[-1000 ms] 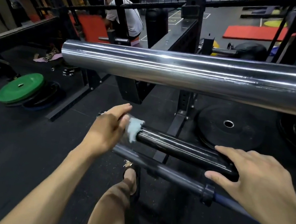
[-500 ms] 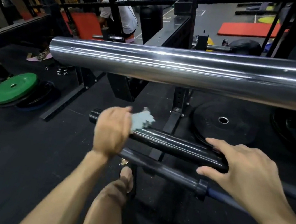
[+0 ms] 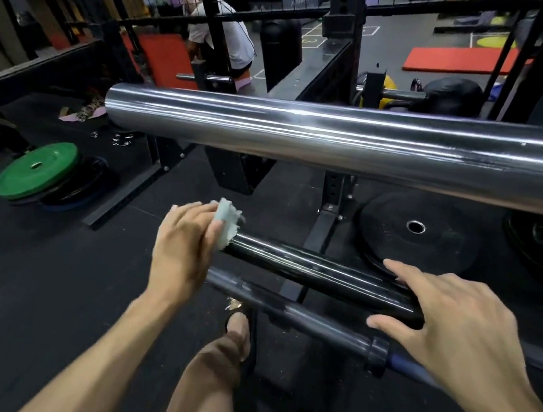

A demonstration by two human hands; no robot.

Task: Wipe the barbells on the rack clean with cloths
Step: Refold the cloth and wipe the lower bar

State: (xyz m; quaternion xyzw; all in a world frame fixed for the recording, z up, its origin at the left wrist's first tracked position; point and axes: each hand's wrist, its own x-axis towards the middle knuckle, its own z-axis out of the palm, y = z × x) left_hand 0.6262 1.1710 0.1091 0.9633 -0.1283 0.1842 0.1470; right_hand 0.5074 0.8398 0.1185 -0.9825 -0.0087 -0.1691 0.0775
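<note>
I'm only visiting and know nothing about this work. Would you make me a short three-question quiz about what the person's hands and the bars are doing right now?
1. True or false: the left hand presses a pale cloth against the end of the black barbell sleeve.
2. Multiple choice: where does the right hand rest? A) on the chrome bar above; B) on the black barbell sleeve; C) on the green plate.
3. Fill in: the plate with the shiny centre hole, lying behind the black sleeve, is coloured ____.

Key: 1 true; 2 B; 3 black.
</note>
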